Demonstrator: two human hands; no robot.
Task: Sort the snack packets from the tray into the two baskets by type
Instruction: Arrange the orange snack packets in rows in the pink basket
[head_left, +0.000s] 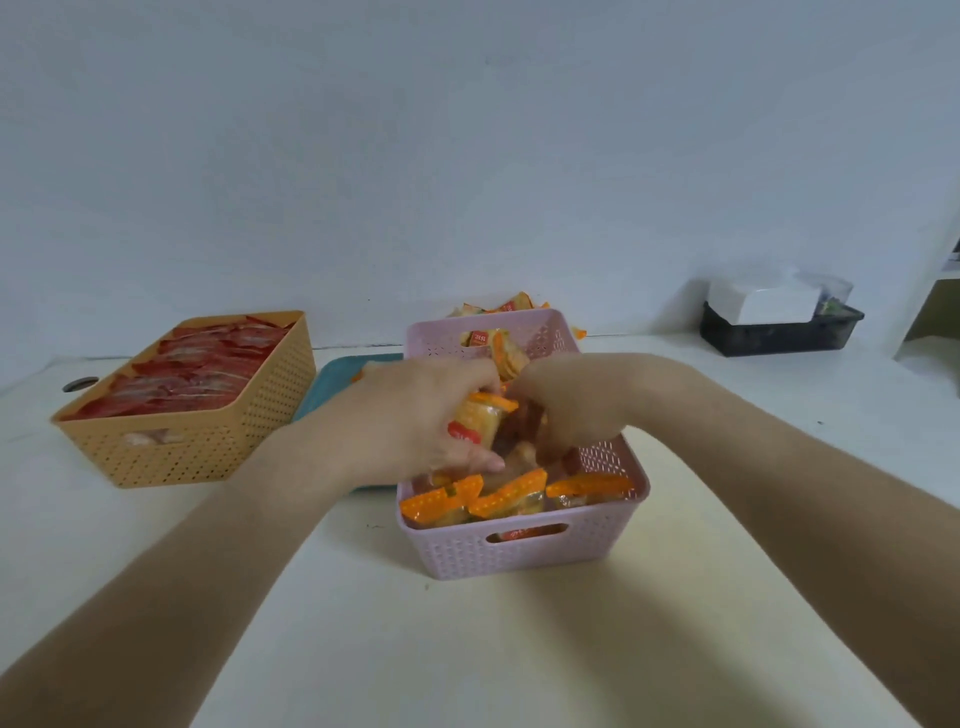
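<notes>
Orange packet (480, 422) held in left grip (415, 415) over pink basket (519, 553).

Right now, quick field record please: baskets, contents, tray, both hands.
tan basket: left side, filled with red packets
pink basket: centre, holds orange packets
teal tray: between the baskets, partly hidden by the left arm
left hand: over pink basket, grips a single packet
right hand: over pink basket, fingers curled down among packets; grip unclear
loose packets: behind pink basket, by the wall
black bin: far right, white box in it
</notes>
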